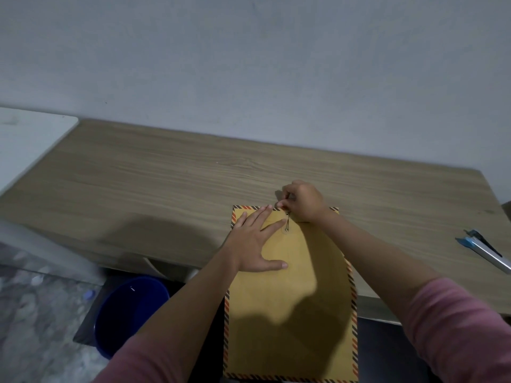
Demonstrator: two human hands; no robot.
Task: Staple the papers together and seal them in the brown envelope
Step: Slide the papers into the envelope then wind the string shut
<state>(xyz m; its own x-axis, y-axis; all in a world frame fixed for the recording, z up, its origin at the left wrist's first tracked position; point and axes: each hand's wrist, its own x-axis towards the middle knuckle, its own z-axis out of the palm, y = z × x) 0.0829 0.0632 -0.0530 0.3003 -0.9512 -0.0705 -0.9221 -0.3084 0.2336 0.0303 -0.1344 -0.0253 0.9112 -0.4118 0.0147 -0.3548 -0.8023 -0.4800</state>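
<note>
- Envelope (290, 299), brown with a striped red-and-black border, is laid lengthwise across the near edge of the wooden desk (138, 175), its far end resting on the desktop and its near end hanging out past the edge toward the person.
- The flap at the far end is folded down, and a thin metal clasp (287, 222) is seen at its middle.
- The left hand (257, 241) is pressed flat on the far left part of the envelope, fingers straight and spread, thumb stretched toward the near side, one fingertip just beside the clasp.
- The right hand (302, 201) is held at the far edge of the envelope, its fingers curled and pinching the top of the clasp.
- No papers are visible outside the envelope; whether they lie inside cannot be told.
- A stapler (485, 251), blue and silver, is seen lying near the right edge of the desk, well apart from the envelope.
- A blue bucket (127, 313) is seen on the floor below the near edge, to the left.
</note>
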